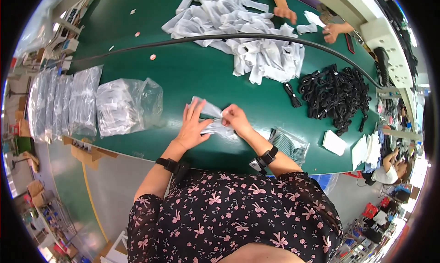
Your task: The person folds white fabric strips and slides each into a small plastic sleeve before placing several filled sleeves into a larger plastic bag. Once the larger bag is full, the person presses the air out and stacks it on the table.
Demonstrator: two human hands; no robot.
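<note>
2 hands [189, 127] [236, 120] on thin translucent plastic [210, 108], green table [197, 77] beneath

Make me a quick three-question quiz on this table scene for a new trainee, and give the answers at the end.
1. Fill in: in the picture, a single cable bundle lies to the ____ of the black cable pile.
2. What do the left hand and right hand of the camera wearer both touch?
A) a cardboard box
B) whitish translucent plastic
C) a roll of tape
3. True or false: another person's hand is at the far side of the green table, near the heap of whitish bags.

Key: 1. left; 2. B; 3. true.
</note>
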